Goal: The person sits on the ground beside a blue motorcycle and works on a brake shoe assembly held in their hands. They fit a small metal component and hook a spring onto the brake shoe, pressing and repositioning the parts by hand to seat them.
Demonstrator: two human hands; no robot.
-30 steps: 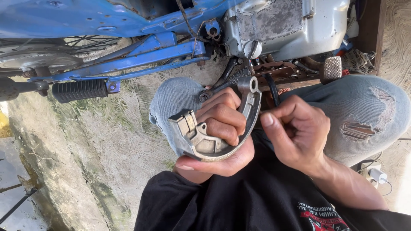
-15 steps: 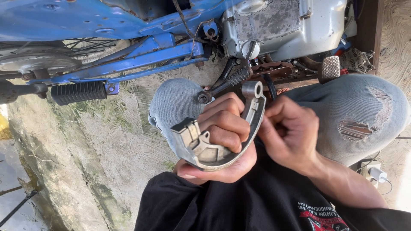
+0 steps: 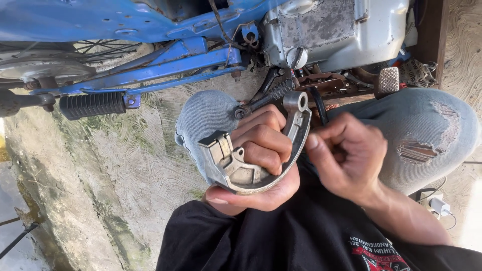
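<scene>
I hold a curved metal brake shoe (image 3: 251,173) in my left hand (image 3: 261,160). The fingers wrap over its inner web, and the thumb presses its outer arc from the near side, so the grip is clamped firmly on the shoe. The round pivot end points far and right; the flat end sits left of the knuckles. My right hand (image 3: 346,155) is just right of the shoe, fingers curled tight, its thumb tip touching the shoe's rim; I cannot tell whether it pinches anything. The shoe lies above my knees in torn grey jeans (image 3: 432,135). Beyond stand the blue motorcycle frame (image 3: 165,65), the rubber footpeg (image 3: 93,104) and the engine case (image 3: 331,30).
</scene>
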